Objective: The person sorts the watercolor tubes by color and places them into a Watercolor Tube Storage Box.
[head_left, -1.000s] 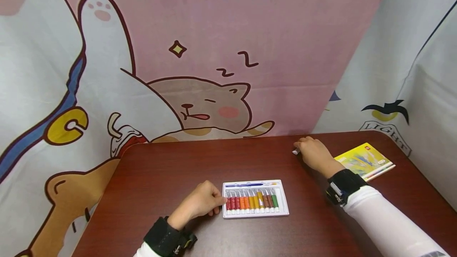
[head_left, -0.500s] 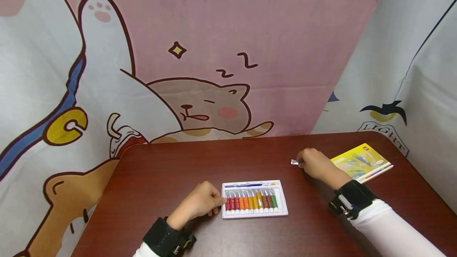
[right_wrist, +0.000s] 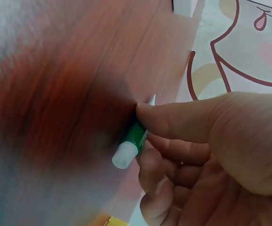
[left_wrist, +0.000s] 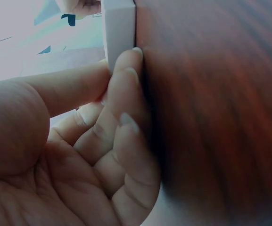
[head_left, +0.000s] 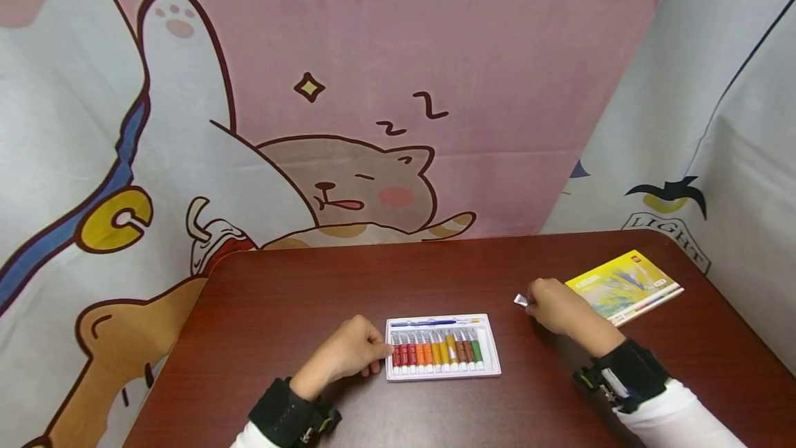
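Note:
My right hand (head_left: pixel 562 306) pinches a small green paint tube (right_wrist: pixel 135 136) between thumb and fingers. Its white cap shows in the right wrist view, while only its pale flat end sticks out past the fingertips in the head view. Left of it on the table lies a white tray (head_left: pixel 444 377) with a row of red, orange, yellow, brown and green paint tubes (head_left: pixel 435 353). A blue paintbrush (head_left: pixel 429 323) rests in the tray's back slot. My left hand (head_left: pixel 351 350) grips the tray's left edge, thumb above and fingertips below, against the wooden surface.
A yellow booklet or flat box (head_left: pixel 628 285) lies at the table's right, just behind my right hand. The brown table (head_left: pixel 298 289) ends at the back against a curtain (head_left: pixel 497 88) printed with cartoon cats.
My right hand has come from the back of the table toward me, carrying the paint tube, and uncovered more of the yellow booklet. The left hand and tray stay put.

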`<move>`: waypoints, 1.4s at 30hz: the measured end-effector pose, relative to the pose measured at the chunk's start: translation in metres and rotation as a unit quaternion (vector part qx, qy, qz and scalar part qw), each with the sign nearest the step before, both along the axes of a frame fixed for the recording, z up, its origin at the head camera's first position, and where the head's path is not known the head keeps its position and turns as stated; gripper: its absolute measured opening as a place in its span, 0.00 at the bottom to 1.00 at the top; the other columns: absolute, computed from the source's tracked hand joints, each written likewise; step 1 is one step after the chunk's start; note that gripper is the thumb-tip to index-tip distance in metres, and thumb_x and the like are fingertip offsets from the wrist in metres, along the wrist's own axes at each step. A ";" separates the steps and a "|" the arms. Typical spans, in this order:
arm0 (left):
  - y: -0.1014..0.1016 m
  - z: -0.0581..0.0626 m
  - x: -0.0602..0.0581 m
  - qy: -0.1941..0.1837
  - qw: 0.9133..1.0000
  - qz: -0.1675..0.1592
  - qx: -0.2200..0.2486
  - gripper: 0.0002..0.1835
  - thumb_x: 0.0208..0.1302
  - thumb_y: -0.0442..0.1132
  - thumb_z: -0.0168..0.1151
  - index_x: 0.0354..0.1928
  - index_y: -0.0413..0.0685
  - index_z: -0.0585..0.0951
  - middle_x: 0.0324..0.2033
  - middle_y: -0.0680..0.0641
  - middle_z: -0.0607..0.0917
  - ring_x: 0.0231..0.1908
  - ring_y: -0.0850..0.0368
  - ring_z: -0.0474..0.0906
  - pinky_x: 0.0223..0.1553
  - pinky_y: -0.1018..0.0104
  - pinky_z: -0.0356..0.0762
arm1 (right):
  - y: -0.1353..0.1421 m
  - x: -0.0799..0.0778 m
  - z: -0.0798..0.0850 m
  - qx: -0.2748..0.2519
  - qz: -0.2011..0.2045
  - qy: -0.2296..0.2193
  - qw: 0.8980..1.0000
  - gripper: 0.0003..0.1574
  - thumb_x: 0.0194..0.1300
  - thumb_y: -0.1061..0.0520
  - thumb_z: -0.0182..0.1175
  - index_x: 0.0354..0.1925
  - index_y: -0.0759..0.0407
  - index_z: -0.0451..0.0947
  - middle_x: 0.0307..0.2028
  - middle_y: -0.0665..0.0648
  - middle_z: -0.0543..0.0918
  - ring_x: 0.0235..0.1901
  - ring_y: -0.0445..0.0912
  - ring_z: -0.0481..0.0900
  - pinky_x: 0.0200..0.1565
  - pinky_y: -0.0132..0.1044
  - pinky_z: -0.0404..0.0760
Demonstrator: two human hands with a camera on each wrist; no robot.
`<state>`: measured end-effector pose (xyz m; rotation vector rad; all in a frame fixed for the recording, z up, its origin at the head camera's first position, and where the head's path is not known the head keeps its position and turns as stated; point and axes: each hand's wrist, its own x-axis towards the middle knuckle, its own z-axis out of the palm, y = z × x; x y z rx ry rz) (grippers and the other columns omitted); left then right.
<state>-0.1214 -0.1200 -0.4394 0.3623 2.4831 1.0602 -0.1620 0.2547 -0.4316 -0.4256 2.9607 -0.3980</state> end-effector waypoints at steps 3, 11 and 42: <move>0.000 0.000 0.000 0.001 1.000 0.001 -0.002 0.19 0.60 0.43 0.64 0.12 0.47 0.81 0.10 0.47 0.80 0.11 0.53 0.75 0.12 0.69 0.64 | -0.002 0.005 -0.002 0.017 -0.006 0.020 1.000 0.08 0.54 0.62 0.64 0.22 0.59 0.75 0.17 0.52 0.73 0.18 0.45 0.67 0.22 0.40 0.69; 0.001 0.001 0.001 0.000 1.000 0.001 -0.004 0.18 0.59 0.44 0.64 0.13 0.48 0.81 0.10 0.48 0.80 0.11 0.53 0.75 0.13 0.68 0.66 | -0.006 0.015 -0.007 -0.004 -0.061 -0.006 0.998 0.17 0.54 0.54 0.66 0.14 0.54 0.72 0.13 0.50 0.70 0.15 0.44 0.66 0.18 0.37 0.65; 0.000 -0.001 0.001 0.006 1.000 0.003 -0.008 0.18 0.59 0.44 0.64 0.13 0.49 0.81 0.10 0.49 0.80 0.11 0.53 0.75 0.13 0.67 0.67 | -0.074 0.059 0.008 -0.191 -0.100 -0.019 0.976 0.17 0.52 0.59 0.64 0.12 0.51 0.73 0.11 0.45 0.66 0.13 0.37 0.59 0.16 0.31 0.57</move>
